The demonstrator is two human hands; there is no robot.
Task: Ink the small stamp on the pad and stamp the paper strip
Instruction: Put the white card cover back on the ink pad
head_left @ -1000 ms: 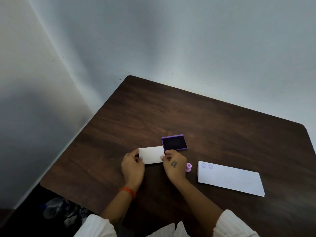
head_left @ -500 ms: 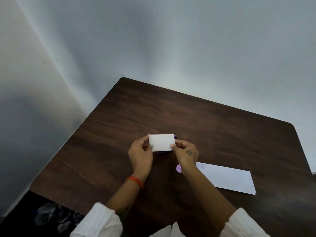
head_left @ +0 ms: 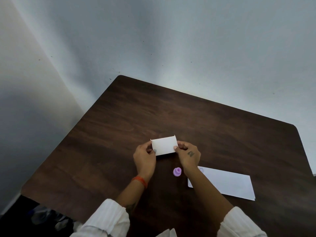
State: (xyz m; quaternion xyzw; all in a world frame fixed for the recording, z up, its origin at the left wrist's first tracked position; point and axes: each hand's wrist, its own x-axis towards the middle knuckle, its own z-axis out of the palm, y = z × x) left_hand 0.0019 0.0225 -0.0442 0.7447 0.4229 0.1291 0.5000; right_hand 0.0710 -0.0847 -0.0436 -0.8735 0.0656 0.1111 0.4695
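Stamp-pad lid (head_left: 163,145), a white rectangle, is pinched at its left edge by the left hand (head_left: 145,157) and at its right edge by the right hand (head_left: 188,153), over the desk (head_left: 119,134). Nearer lies the small purple stamp (head_left: 177,172); rightmost, the paper strip (head_left: 227,184).

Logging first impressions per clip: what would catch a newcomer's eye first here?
Both hands meet at mid-table on a small white lid, the left hand and right hand pinching its two ends. Just nearer the person, a small purple stamp stands untouched on the dark wooden table, and the white paper strip lies to the right.
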